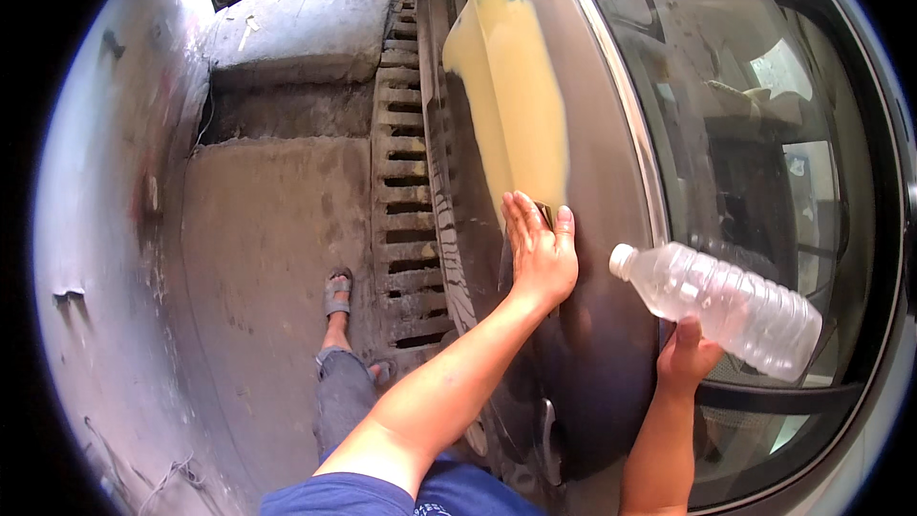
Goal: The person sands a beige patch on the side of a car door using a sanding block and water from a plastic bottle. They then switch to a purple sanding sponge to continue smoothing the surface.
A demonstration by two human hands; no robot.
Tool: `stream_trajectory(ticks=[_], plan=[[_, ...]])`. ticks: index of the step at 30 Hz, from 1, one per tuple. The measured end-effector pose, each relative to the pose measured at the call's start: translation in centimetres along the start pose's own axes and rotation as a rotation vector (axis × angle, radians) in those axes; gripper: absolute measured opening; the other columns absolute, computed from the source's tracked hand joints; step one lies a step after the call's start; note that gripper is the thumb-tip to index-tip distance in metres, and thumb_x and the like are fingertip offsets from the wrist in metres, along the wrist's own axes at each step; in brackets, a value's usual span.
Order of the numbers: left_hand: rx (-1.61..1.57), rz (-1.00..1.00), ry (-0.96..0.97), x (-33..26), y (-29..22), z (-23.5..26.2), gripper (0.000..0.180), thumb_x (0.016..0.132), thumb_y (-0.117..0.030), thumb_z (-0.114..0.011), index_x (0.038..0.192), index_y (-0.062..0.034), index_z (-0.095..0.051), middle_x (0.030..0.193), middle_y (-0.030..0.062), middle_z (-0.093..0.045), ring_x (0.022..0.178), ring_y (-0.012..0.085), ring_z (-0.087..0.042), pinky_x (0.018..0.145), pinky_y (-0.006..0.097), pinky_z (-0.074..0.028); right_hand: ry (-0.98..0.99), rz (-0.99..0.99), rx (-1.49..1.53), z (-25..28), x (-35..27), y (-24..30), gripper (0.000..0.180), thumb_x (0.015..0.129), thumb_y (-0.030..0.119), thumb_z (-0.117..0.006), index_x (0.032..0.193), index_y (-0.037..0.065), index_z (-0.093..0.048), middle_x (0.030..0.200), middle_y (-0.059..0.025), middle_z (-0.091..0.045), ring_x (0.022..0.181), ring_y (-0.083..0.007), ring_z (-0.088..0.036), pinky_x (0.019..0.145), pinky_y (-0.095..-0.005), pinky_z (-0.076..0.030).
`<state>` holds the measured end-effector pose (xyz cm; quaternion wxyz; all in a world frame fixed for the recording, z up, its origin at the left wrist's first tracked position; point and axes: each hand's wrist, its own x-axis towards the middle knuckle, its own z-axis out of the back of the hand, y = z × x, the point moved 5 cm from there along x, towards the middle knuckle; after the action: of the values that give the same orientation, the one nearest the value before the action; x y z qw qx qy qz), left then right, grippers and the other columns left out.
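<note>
My left hand (543,253) presses against a brown car panel (607,148), at the lower end of a smooth yellow filler patch (521,86). A dark, thin-edged piece (545,214), which looks like sandpaper, shows between its thumb and fingers; most of it is hidden under the palm. To the right, a clear ribbed plastic bottle (726,301) with a white cap is in my right hand (688,355). The bottle lies nearly sideways in front of the car window, its cap toward the panel. My right thumb shows against its side, and the other fingers are hidden behind it.
The car's glass (745,153) fills the right side, and a door handle (549,440) sits below my left forearm. Along the car runs a slotted drain grate (406,182). A concrete ledge (306,29) stands ahead, with a wall (115,229) at left.
</note>
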<state>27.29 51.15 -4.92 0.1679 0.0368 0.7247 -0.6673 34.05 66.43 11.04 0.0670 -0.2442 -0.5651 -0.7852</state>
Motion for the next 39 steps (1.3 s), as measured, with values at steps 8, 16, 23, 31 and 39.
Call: stream_trajectory(ticks=[8, 16, 23, 31, 39], plan=[[-0.013, 0.011, -0.01, 8.2, -1.8, 1.7, 0.08, 0.101, -0.046, -0.03, 0.144, 0.0155, -0.001, 0.152, 0.0351, 0.002, 0.144, 0.0431, 0.005, 0.118, 0.046, 0.0, 0.123, 0.041, -0.052, -7.3, 8.1, -2.9, 0.083, 0.082, 0.031, -0.077, 0.143, 0.001, -0.028, 0.137, -0.0112, -0.043, 0.126, -0.0271, -0.045, 0.107, -0.0434, -0.037], [0.03, -0.005, -0.04, 20.1, -4.2, 4.0, 0.08, 0.1, -0.046, -0.03, 0.144, 0.0166, -0.005, 0.152, 0.036, 0.0, 0.145, 0.0427, 0.002, 0.118, 0.045, -0.001, 0.156, 0.013, 0.019, -14.2, 15.8, -6.3, 0.084, 0.081, 0.03, -0.078, 0.143, 0.003, -0.028, 0.135, -0.0103, -0.045, 0.124, -0.0263, -0.047, 0.103, -0.0413, -0.042], [0.061, -0.001, -0.057, 32.4, -6.9, 6.0, 0.083, 0.099, -0.051, -0.026, 0.145, 0.0148, -0.005, 0.153, 0.0335, -0.001, 0.145, 0.0419, 0.001, 0.119, 0.044, 0.0, 0.047, -0.036, 0.006, -14.5, 15.7, -6.5, 0.097, 0.076, 0.036, -0.081, 0.146, 0.006, -0.021, 0.137, -0.0141, -0.043, 0.13, -0.0315, -0.042, 0.11, -0.0469, -0.033], [0.047, -0.195, -0.023, 38.1, -8.4, 8.8, 0.079, 0.101, -0.048, -0.027, 0.145, 0.0137, -0.006, 0.154, 0.0306, -0.001, 0.146, 0.0383, 0.002, 0.119, 0.04, -0.002, 0.078, -0.024, -0.065, -15.5, 16.2, -6.2, 0.099, 0.074, 0.047, -0.079, 0.145, 0.008, -0.024, 0.136, -0.0165, -0.045, 0.127, -0.0374, -0.046, 0.107, -0.0522, -0.038], [0.089, -0.634, 0.03, 28.8, -2.4, 7.7, 0.07, 0.101, -0.035, -0.039, 0.149, 0.0062, -0.008, 0.156, 0.0258, -0.005, 0.147, 0.0353, -0.004, 0.118, 0.04, -0.007, 0.105, -0.034, -0.101, -15.3, 16.2, -6.1, 0.097, 0.075, 0.05, -0.078, 0.145, 0.008, -0.025, 0.136, -0.0162, -0.046, 0.126, -0.0372, -0.047, 0.105, -0.0523, -0.04]])
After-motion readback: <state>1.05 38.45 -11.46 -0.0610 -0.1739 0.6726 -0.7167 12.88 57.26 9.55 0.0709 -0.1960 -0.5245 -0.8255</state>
